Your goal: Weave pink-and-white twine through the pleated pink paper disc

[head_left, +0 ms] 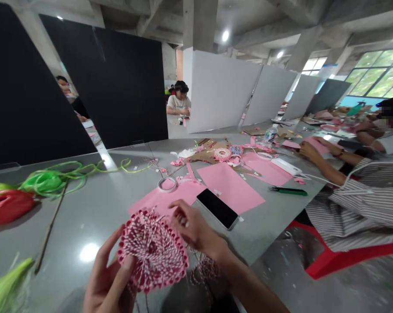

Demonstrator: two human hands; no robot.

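Observation:
A round woven disc of pink-and-white twisted cord (152, 250) with a scalloped pink rim is held up over the grey table (75, 226). My left hand (110, 284) cups it from below and at the left. My right hand (191, 224) pinches its upper right edge, with the fingers among the loose strands. Just beyond my right hand lies a black smartphone (217, 208) on a pink paper sheet (230, 193). A roll of clear tape (167, 184) sits on pink paper (163, 198) close by. Part of the disc's back is hidden by my left hand.
Green and red raffia bundles (27, 193) and a thin stick (49, 228) lie at the left. A co-worker in a striped sleeve (362, 204) works at the right, near a green craft knife (289, 190). Cardboard and paper scraps (212, 152) lie beyond. Dark and white partitions (219, 91) stand behind.

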